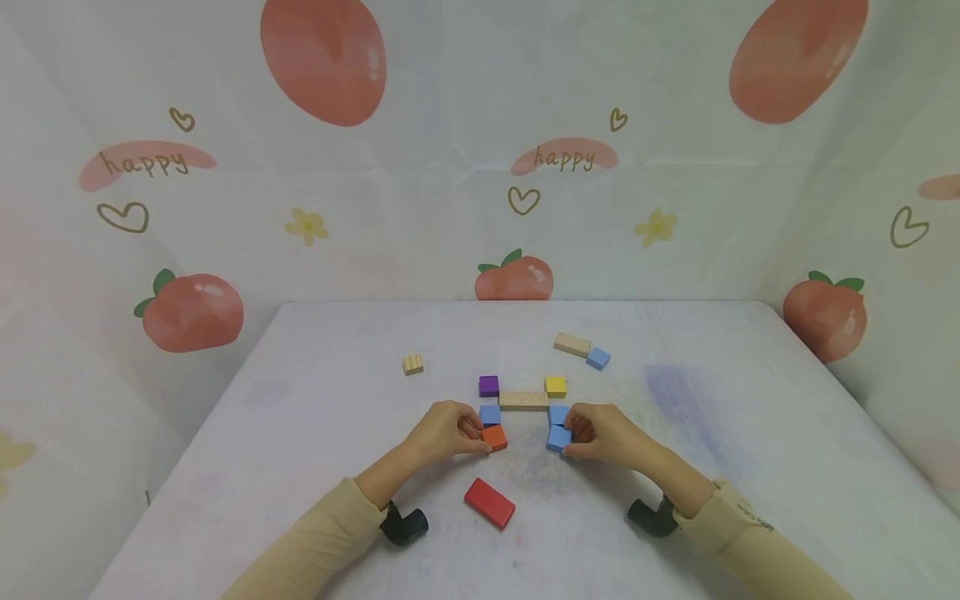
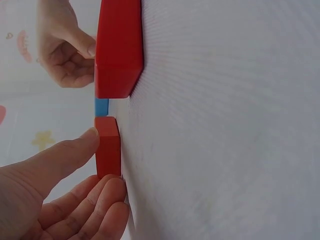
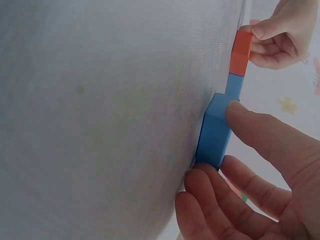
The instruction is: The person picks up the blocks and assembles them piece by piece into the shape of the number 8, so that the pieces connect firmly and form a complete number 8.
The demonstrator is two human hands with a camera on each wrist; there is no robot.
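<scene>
My left hand (image 1: 447,429) pinches an orange block (image 1: 494,438) between thumb and fingers, low on the table. Across from it, my right hand (image 1: 606,433) holds a blue block (image 1: 558,438) the same way. Just behind the orange block lies one blue block (image 1: 490,414), and another blue block (image 1: 557,413) sits behind the right-hand one. A long wooden block (image 1: 523,401) spans between the two rows, with a purple block (image 1: 489,386) at its left and a yellow block (image 1: 555,386) at its right. In the right wrist view, the thumb (image 3: 260,130) presses the blue block's near edge.
Nearer to me lies a red rectangular block (image 1: 490,503) at an angle. A small ridged wooden block (image 1: 412,364) is at the back left. A plain wooden block (image 1: 572,344) and a blue block (image 1: 597,358) lie at the back right. A printed cloth (image 1: 420,167) hangs behind.
</scene>
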